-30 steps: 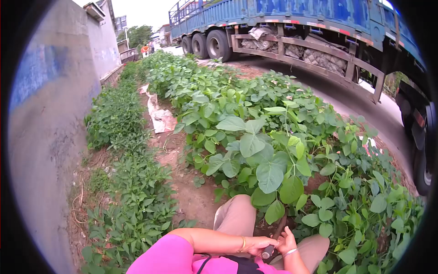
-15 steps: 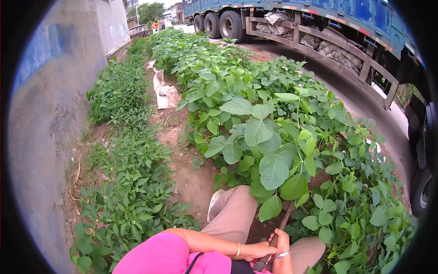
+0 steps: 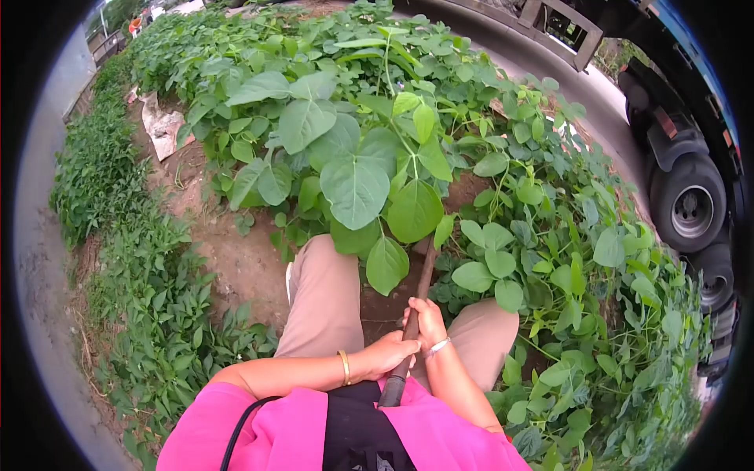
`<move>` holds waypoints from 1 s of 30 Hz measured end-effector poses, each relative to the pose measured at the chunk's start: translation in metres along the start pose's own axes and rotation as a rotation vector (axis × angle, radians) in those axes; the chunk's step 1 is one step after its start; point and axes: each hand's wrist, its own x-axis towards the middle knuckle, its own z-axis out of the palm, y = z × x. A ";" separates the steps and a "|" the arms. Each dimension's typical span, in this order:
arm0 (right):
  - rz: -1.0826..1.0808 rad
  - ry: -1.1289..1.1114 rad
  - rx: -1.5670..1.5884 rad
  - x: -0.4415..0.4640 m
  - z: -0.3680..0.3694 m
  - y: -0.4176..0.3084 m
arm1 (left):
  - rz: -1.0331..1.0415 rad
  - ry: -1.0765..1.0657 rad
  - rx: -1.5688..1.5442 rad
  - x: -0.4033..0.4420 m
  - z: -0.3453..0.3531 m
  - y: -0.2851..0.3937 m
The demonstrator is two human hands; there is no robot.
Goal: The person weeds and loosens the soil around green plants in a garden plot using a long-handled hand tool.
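Note:
My left hand (image 3: 385,355), with a gold-coloured bangle at the wrist, is closed around the lower part of a long wooden tool handle (image 3: 424,279). Just above it, my right hand (image 3: 428,323) grips the same handle; a silver-coloured bangle is on that wrist. The handle slants from my waist up and away between my knees. Its far end disappears under broad green leaves (image 3: 357,184), so I cannot see what is fixed there. Bare brown soil (image 3: 243,263) lies to the left of my bent leg.
Dense leafy plants (image 3: 565,275) spread ahead and to the right. A lower green row (image 3: 149,298) runs beside a wall (image 3: 39,259) on the left. A torn pale sack (image 3: 162,129) lies on the soil. A truck with large wheels (image 3: 689,206) stands at the right.
My view has turned down and to the right, so more of my hands, the handle and the truck's wheels shows. Both hands still grip the handle.

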 end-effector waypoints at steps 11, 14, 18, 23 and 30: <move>0.313 0.063 -0.047 0.039 -0.011 0.036 | -0.179 0.108 -0.174 0.024 -0.022 -0.019; 0.174 0.021 0.003 0.035 -0.007 0.025 | -0.082 -0.008 -0.054 0.016 -0.020 -0.009; -0.093 -0.024 0.023 0.009 0.010 -0.014 | 0.153 0.019 0.117 0.011 -0.011 -0.001; -0.026 0.031 -0.008 0.016 0.006 -0.006 | 0.104 0.020 0.113 0.010 -0.014 0.000; 0.350 0.143 0.012 0.063 -0.024 0.044 | -0.135 -0.008 0.006 0.048 -0.047 -0.031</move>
